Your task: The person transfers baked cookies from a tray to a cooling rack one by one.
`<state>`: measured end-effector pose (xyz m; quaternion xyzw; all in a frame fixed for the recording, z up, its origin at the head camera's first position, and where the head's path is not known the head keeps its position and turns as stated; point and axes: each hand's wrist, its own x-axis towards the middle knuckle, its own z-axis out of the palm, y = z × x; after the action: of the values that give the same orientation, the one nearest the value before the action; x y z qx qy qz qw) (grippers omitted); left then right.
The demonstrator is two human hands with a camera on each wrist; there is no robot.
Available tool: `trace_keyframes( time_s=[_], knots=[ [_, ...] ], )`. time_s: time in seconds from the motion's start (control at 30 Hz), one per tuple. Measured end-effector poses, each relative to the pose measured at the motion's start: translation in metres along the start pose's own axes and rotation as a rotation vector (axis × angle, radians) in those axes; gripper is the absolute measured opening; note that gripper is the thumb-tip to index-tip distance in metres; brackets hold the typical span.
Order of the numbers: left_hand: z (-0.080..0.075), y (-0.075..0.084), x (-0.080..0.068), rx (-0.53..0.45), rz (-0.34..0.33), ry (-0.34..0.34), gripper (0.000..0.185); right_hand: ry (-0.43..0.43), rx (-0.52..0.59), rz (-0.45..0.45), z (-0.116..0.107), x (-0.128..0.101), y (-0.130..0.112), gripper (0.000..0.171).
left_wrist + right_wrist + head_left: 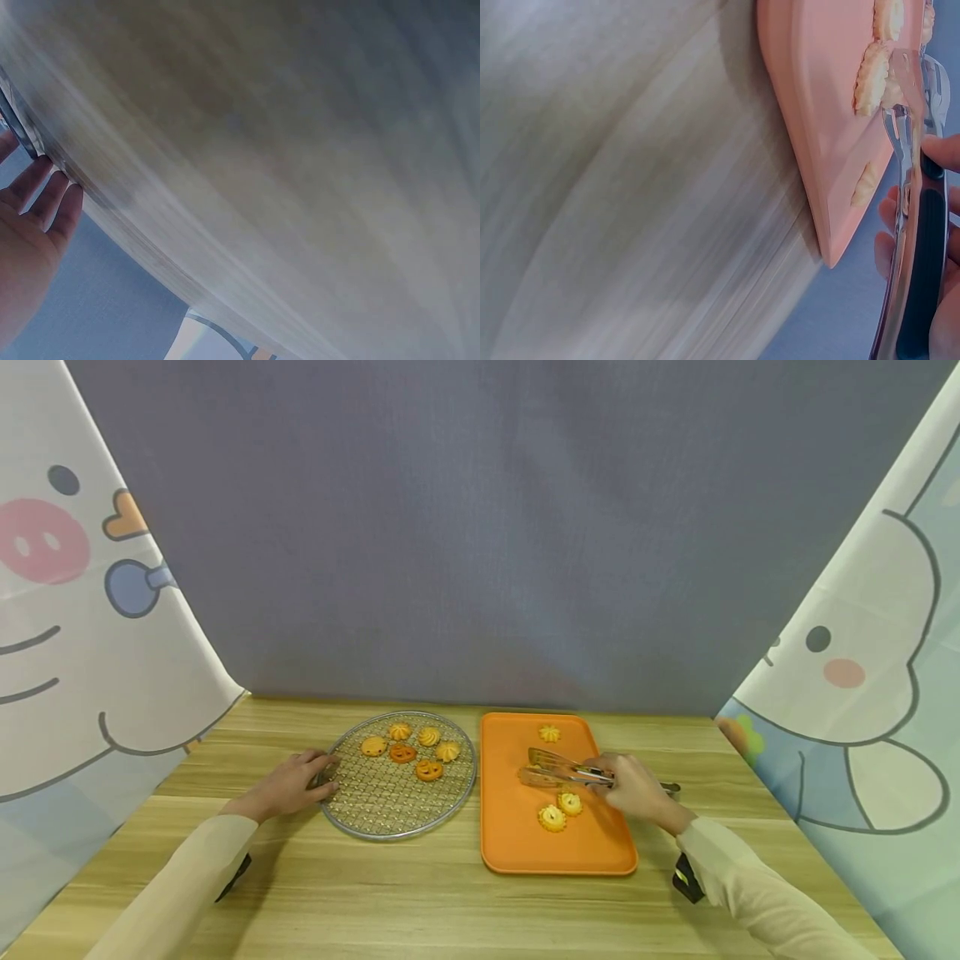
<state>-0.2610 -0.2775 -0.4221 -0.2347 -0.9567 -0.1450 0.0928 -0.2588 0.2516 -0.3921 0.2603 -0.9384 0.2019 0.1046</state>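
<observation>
My right hand (628, 783) holds metal tongs (922, 247) with dark grips, low over the orange tray (517, 852). The tongs' tips lie around a cookie (893, 91), mostly hidden behind them in the head view. Two pale yellow cookies (561, 811) lie nearer me on the tray, and a star-shaped cookie (550, 733) sits at its far end. My left hand (296, 783) rests at the left rim of a round wire rack (375, 814), its fingers fairly straight in the left wrist view. On the rack's far half lie several cookies (402, 753), some pretzel-shaped.
Rack and tray stand side by side on a wooden table (375, 902), a narrow gap between them. A grey cloth wall (480, 543) rises behind the table's back edge. Cartoon-printed sheets (855, 710) hang at both sides.
</observation>
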Motion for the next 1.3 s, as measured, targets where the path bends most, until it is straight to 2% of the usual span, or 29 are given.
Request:
trace_keyframes(
  time_s=[0.7, 1.07, 1.3],
  knots=[
    [0.0002, -0.0006, 0.0008, 0.010, 0.005, -0.003, 0.044, 0.008, 0.028, 0.036, 0.0005, 0.0008, -0.0030, 0.031],
    [-0.0011, 0.0003, 0.0007, 0.005, 0.013, -0.005, 0.044, 0.021, 0.021, -0.008, 0.0026, -0.0014, 0.0029, 0.031],
    [-0.0004, -0.0004, 0.0005, 0.008, 0.022, 0.009, 0.043, 0.001, 0.032, 0.009, 0.0047, 0.0021, 0.0014, 0.032]
  ],
)
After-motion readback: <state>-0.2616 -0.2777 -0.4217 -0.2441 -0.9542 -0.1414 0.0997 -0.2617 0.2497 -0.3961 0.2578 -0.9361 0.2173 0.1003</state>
